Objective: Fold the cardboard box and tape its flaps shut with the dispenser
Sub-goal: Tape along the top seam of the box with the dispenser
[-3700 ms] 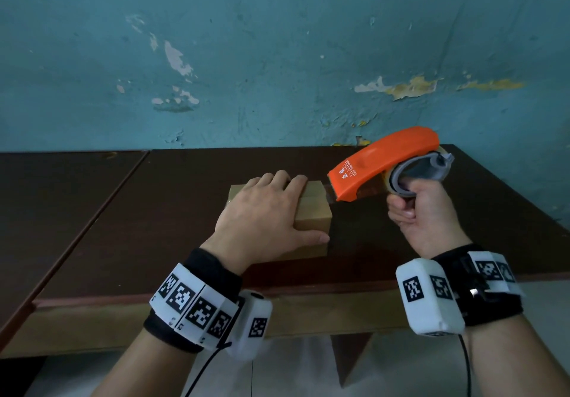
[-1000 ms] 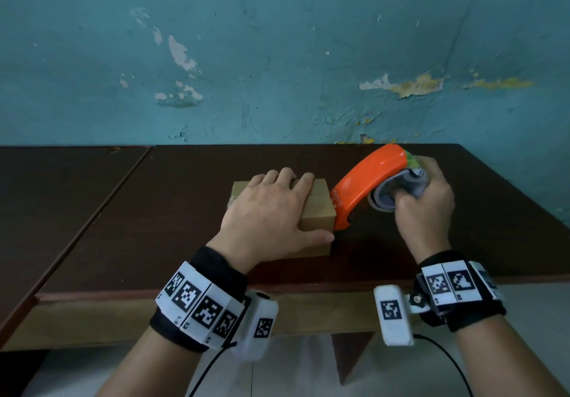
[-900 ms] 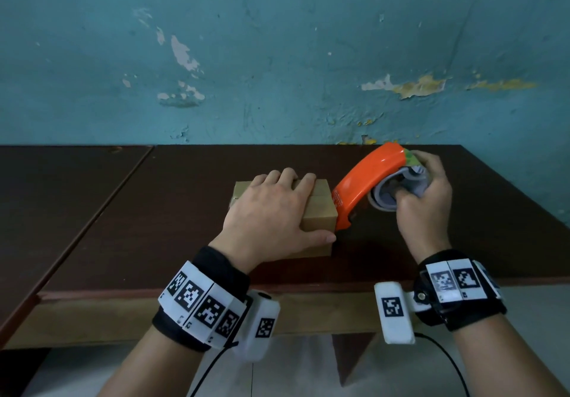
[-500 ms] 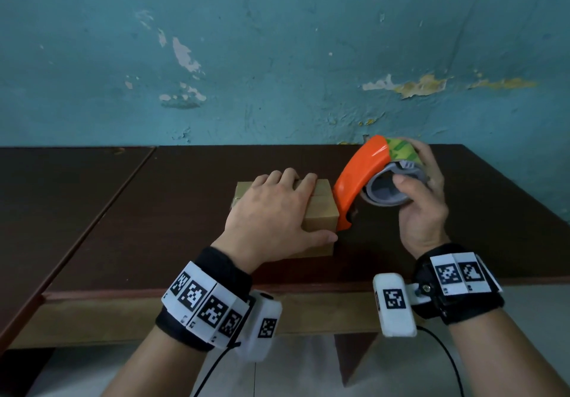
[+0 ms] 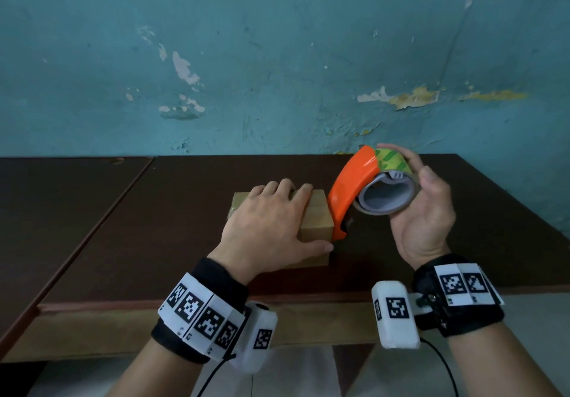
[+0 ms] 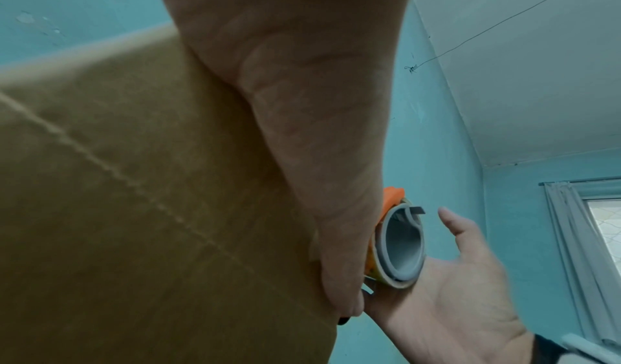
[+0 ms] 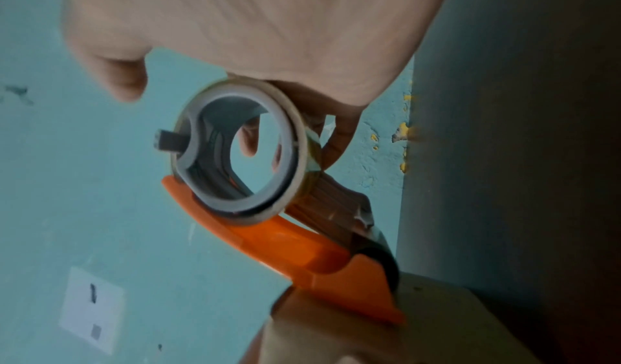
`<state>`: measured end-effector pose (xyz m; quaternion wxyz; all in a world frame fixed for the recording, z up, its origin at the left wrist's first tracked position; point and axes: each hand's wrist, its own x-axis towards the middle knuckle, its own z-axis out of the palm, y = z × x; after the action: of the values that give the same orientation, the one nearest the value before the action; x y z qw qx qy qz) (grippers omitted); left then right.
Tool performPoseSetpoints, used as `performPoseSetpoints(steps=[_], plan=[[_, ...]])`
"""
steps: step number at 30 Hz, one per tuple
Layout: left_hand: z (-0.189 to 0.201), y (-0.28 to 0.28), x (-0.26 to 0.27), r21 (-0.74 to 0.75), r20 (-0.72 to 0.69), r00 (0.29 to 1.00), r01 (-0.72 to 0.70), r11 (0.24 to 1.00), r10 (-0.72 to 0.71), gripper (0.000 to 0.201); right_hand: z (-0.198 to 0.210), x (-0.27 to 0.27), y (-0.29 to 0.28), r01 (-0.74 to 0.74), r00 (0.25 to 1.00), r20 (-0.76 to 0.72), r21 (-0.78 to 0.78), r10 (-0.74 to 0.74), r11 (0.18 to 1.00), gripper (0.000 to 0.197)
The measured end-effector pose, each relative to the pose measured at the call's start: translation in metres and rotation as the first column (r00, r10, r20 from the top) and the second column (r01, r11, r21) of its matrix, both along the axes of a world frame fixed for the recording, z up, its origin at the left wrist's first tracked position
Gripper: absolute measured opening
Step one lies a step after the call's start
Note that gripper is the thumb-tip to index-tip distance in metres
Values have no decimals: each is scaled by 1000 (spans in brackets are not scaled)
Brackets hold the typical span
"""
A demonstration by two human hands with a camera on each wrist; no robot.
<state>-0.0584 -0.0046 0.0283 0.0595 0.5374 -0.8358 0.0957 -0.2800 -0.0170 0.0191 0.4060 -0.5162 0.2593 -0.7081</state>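
1. Peeling teal wall (image 5: 277, 57) behind; dark brown worktop (image 5: 154, 227) in front, a second dark surface butted against it on the left.
2. One cardboard box (image 5: 314, 221), flaps folded down, sitting on the worktop near the front edge.
3. Left hand (image 5: 268, 221) flat on the box top, fingers straight, thumb along the near right corner; pressing, not gripping.
4. One orange tape dispenser (image 5: 348, 193), nose down against the box's right end, touching at the top right edge.
5. One tape roll (image 5: 385, 193) seated in the dispenser, just right of the box.
6. Right hand (image 5: 422, 211) cupped loosely around the roll, thumb lifted clear; fingers reach round the far side of the roll.
7. Changed versus a second ago: dispenser tipped steeper, roll end raised, right grip eased from a closed fist to a loose cradle, palm turned up. Box and left hand unmoved.
8. Meaning, as a guess: tape run across the top done, nose now at the right end for the cut or tear; loosened hold may suggest re-gripping first.
9. Tape strip on the box: faint in the head view, mostly hidden under the left hand.
10. Count: two hands, one box, one dispenser, one roll.
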Motion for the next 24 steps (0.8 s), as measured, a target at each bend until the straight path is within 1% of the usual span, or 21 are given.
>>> performPoseSetpoints(steps=[2, 3, 6, 8, 9, 10, 12, 15, 17, 20, 24], plan=[[0, 0, 0, -2, 0, 1000, 4, 1000, -4, 105, 0, 6, -1, 51, 998, 22, 27, -51, 998, 75], [0, 0, 1, -3, -1, 1000, 6, 1000, -6, 105, 0, 9, -2, 77, 996, 43, 42, -79, 996, 71], [-1, 0, 1, -8, 2, 1000, 5, 1000, -5, 105, -2, 16, -9, 107, 981, 154, 101, -122, 989, 54], [-1, 0, 0, -9, 3, 1000, 5, 1000, -5, 106, -3, 18, -14, 152, 960, 216, 128, -177, 980, 37], [-1, -1, 0, -7, 2, 1000, 6, 1000, -6, 106, -3, 18, -15, 193, 952, 217, 127, -217, 973, 27], [-1, -1, 0, -5, 1, 1000, 8, 1000, -8, 106, -2, 19, -17, 233, 946, 201, 118, -254, 965, 22], [-1, -2, 1, -3, 3, 1000, 13, 1000, -13, 106, -1, 21, -18, 285, 945, 138, 91, -296, 954, 21], [-2, -3, 1, -4, 7, 1000, 15, 1000, -15, 105, -1, 23, -19, 353, 933, 45, 71, -357, 933, 24], [-2, -2, 1, -7, 8, 1000, 17, 1000, -17, 104, -2, 24, -19, 395, 917, 18, 84, -398, 915, 26], [-1, -3, 0, -13, 15, 1000, 16, 1000, -16, 104, -1, 26, -18, 439, 898, -25, 78, -438, 895, 25], [-2, -1, 0, -11, 17, 1000, 16, 1000, -16, 102, 1, 31, -16, 445, 893, -68, -1, -444, 895, 24]])
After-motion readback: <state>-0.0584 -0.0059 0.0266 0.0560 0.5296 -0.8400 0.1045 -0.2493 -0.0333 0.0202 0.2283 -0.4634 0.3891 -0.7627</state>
